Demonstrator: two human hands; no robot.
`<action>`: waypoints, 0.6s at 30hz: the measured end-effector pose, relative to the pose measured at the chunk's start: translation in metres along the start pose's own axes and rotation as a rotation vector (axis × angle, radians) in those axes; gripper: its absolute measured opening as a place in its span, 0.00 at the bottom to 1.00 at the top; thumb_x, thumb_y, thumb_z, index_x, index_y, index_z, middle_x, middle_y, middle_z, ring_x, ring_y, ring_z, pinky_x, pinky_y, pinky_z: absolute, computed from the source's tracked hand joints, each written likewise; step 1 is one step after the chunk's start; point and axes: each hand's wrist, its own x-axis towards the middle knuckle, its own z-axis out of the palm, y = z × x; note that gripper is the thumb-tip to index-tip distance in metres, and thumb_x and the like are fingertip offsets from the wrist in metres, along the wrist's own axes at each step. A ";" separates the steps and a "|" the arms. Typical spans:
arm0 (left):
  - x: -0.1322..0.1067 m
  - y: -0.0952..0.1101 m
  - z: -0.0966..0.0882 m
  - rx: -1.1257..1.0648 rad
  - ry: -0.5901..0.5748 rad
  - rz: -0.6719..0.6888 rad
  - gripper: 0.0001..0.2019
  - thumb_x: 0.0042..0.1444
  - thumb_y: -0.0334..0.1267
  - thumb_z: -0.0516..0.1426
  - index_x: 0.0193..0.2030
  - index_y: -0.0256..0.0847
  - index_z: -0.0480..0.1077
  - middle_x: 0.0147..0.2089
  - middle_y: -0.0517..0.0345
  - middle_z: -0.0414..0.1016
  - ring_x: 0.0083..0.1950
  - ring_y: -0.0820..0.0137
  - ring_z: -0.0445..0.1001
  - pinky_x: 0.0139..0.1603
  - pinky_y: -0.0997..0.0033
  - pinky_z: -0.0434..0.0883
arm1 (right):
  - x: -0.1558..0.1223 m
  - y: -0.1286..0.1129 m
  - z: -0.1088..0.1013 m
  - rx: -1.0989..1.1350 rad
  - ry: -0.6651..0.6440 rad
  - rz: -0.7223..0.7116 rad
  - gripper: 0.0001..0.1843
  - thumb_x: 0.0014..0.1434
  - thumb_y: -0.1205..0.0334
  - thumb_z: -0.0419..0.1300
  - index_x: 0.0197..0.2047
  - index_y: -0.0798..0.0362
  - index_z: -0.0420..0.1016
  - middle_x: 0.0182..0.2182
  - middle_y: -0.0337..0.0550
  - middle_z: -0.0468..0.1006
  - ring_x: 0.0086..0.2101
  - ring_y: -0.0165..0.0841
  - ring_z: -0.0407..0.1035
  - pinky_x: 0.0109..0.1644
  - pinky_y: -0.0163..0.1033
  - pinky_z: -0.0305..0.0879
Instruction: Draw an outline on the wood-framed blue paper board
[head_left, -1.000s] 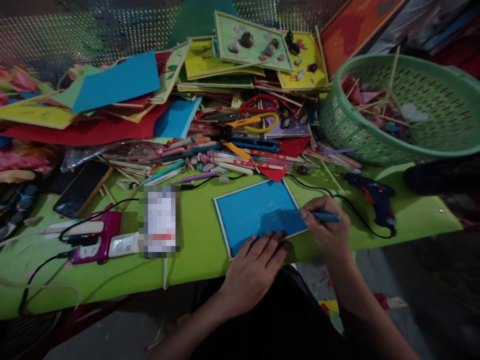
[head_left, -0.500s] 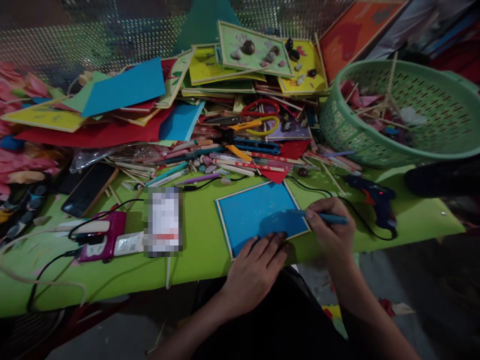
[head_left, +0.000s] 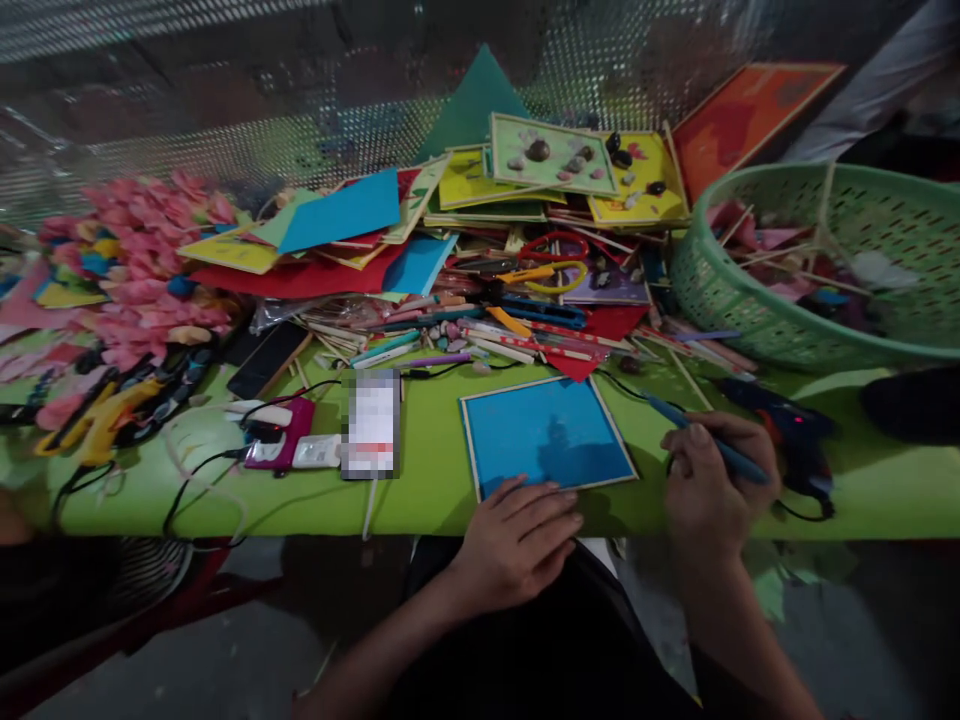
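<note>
A blue card with a pale stick frame [head_left: 510, 435] lies flat on the green-covered table [head_left: 431, 505] in front of me. My left hand [head_left: 517, 545] rests at its lower edge, fingers stretched out flat, with the fingertips on the card. To the right of the card, my right hand [head_left: 716, 480] is raised and closed around a blue pen [head_left: 724, 450]. The pen's tip points up and left, off the card. Shadow falls across the card's middle. Any marks on it are too faint to make out.
A red-lit glue gun [head_left: 795, 430] lies right of my right hand, below a green basket [head_left: 817, 320] of scraps. Left are a phone [head_left: 373, 425], a purple power strip [head_left: 281, 435] and cables. Pens, scissors [head_left: 551, 275] and framed pictures [head_left: 555, 155] pile up behind.
My right hand has lifted the pen from the card and moved right, the pen now steeper. My left hand stays at the lower edge. The view has shifted, showing more at left.
</note>
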 end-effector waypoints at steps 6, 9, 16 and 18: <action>-0.006 0.001 -0.024 0.061 0.107 -0.256 0.13 0.68 0.32 0.59 0.56 0.46 0.78 0.56 0.56 0.85 0.62 0.66 0.80 0.68 0.55 0.73 | -0.001 -0.006 -0.003 0.052 0.002 0.046 0.07 0.57 0.59 0.70 0.36 0.51 0.78 0.26 0.37 0.76 0.21 0.28 0.64 0.23 0.35 0.50; -0.015 -0.006 -0.034 0.154 0.097 -0.390 0.18 0.68 0.33 0.60 0.64 0.42 0.74 0.63 0.47 0.80 0.67 0.58 0.75 0.69 0.46 0.71 | 0.001 -0.005 -0.005 0.111 -0.001 0.074 0.07 0.56 0.60 0.70 0.36 0.51 0.78 0.25 0.36 0.76 0.21 0.28 0.64 0.23 0.35 0.49; -0.025 -0.009 -0.039 0.242 0.005 -0.489 0.21 0.69 0.33 0.59 0.67 0.43 0.71 0.65 0.51 0.80 0.69 0.62 0.74 0.73 0.47 0.67 | 0.008 -0.001 -0.012 0.212 -0.090 0.188 0.08 0.53 0.60 0.71 0.34 0.52 0.78 0.23 0.37 0.75 0.21 0.30 0.66 0.21 0.35 0.45; -0.025 -0.008 -0.038 0.251 -0.006 -0.497 0.20 0.69 0.33 0.59 0.66 0.44 0.71 0.65 0.51 0.80 0.69 0.62 0.74 0.74 0.47 0.67 | 0.009 -0.001 -0.012 0.239 -0.110 0.234 0.09 0.51 0.60 0.72 0.34 0.53 0.78 0.22 0.37 0.75 0.20 0.29 0.66 0.21 0.35 0.44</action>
